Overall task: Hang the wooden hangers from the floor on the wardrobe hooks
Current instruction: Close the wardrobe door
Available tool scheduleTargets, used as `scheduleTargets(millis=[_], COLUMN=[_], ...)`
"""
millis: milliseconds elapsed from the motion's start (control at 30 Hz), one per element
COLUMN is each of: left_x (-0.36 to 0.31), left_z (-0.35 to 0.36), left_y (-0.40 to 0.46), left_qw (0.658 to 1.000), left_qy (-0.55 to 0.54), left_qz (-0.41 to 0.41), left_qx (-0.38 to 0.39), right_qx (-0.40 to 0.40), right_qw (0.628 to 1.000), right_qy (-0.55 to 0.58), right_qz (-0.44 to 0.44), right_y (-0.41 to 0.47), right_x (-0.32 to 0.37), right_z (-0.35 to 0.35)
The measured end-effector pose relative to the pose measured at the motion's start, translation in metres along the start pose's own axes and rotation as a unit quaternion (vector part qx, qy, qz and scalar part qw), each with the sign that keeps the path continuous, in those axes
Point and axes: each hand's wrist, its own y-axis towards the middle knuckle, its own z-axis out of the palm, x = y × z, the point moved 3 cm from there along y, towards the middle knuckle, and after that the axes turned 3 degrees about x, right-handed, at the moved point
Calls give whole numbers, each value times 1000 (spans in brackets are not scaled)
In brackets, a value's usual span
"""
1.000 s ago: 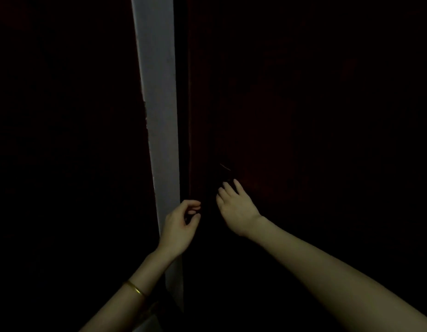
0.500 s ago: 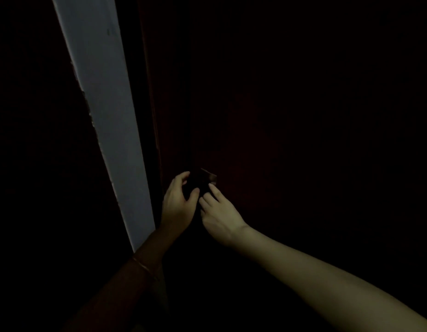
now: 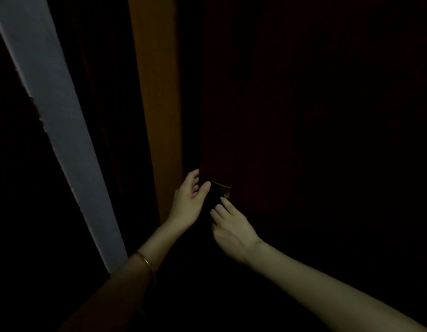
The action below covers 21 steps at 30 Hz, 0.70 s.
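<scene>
The scene is very dark and no wooden hanger or hook shows. A dark red-brown wardrobe door [image 3: 303,116] fills the right side. On its left edge sits a small handle [image 3: 224,190] that catches a little light. My left hand [image 3: 188,202] curls around the door edge at the handle, thumb against the handle's dark part. My right hand [image 3: 231,226] reaches up from below, its fingertips touching the handle's underside; its thumb is hidden.
An orange-brown vertical strip [image 3: 157,92], lit, stands just left of the door edge. Further left a pale grey wall strip [image 3: 52,116] slants down. Everything else is in black shadow. A thin gold bangle [image 3: 146,262] is on my left wrist.
My left hand rose from below to the door edge and closed at the handle. My right hand stayed at the handle. The orange-brown strip has come into view beside the door.
</scene>
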Motion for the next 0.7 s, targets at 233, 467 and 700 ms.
scheduleTargets(millis=[233, 467, 700], left_x=[-31, -63, -80], left_z=[63, 117, 157], left_y=[-29, -54, -60], left_qw=[996, 987, 956], left_qy=[52, 59, 17], left_qz=[47, 102, 153], left_qx=[57, 106, 249], right_qx=[-23, -75, -82], right_qw=[997, 982, 943], right_qy=[36, 5, -79], right_qz=[71, 176, 312], right_y=[-98, -162, -195], right_x=[-19, -44, -69], right_z=[12, -17, -32])
